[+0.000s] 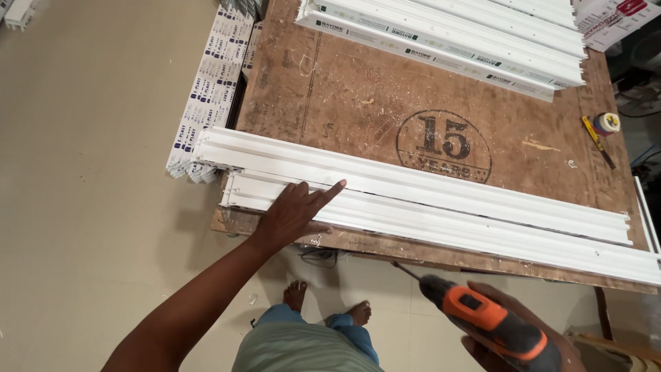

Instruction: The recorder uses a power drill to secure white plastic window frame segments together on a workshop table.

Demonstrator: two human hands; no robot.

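Two long white plastic profiles lie side by side along the near edge of a brown plywood board (358, 103). My left hand (292, 213) presses flat on the nearer white profile (441, 231) close to its left end, fingers spread, the index finger reaching onto the farther white profile (413, 182). My right hand (509, 334) grips an orange and black cordless drill (482, 317) below the board's edge. Its thin bit (406, 270) points up and left toward the board, short of the profiles.
More white profiles with printed film (447, 41) are stacked at the board's far side. A bundle of wrapped profiles (210, 89) lies on the floor to the left. A tape roll (606, 122) and a yellow-handled tool (596, 140) rest at the right. My bare feet (327, 303) stand below.
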